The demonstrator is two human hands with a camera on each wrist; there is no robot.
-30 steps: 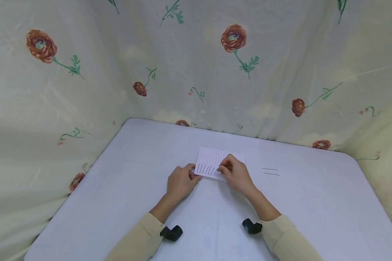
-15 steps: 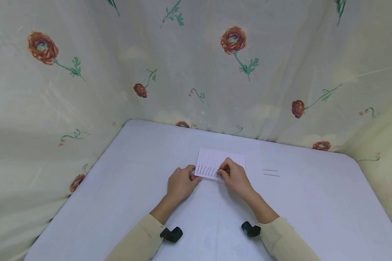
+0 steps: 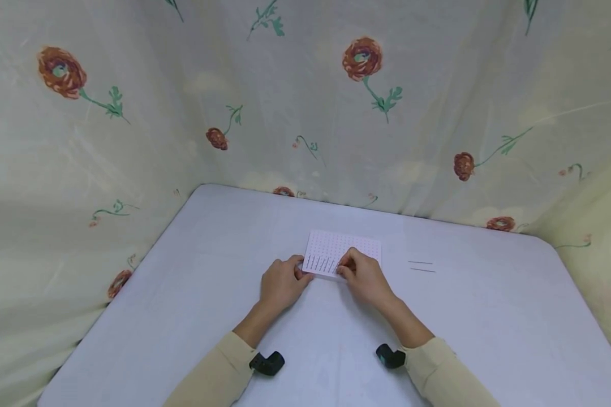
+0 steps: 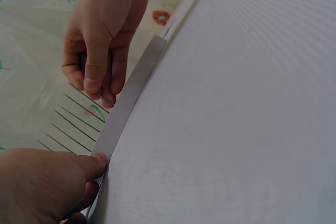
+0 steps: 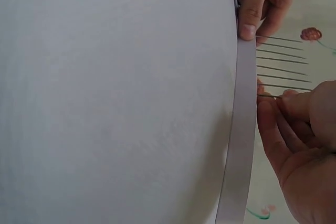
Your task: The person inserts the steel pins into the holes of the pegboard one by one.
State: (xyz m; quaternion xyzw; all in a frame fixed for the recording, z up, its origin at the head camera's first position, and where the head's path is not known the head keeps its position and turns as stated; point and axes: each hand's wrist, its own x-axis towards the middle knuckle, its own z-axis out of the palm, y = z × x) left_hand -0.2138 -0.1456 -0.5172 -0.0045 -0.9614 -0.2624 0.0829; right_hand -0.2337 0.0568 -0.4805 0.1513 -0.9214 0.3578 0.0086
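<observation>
A white board [image 3: 342,242] with rows of small holes lies on the table, and several thin metal rods [image 3: 318,264] stand upright along its front row. My left hand [image 3: 283,282] holds the board's front left corner; in the left wrist view its thumb [image 4: 94,165] presses the front edge. At the right end of the row, my right hand [image 3: 365,277] pinches another thin metal rod [image 5: 269,96] between thumb and fingertips. The right wrist view shows this rod's lower end at the board; whether it sits in a hole is hidden by the fingers.
Two more thin rods [image 3: 420,262] lie side by side on the white table [image 3: 489,316], right of the board. A flower-patterned curtain [image 3: 285,85] hangs behind the table and along its sides.
My right hand has come slightly down and toward the board's front edge, still pinching the rod. My left hand keeps its place on the corner.
</observation>
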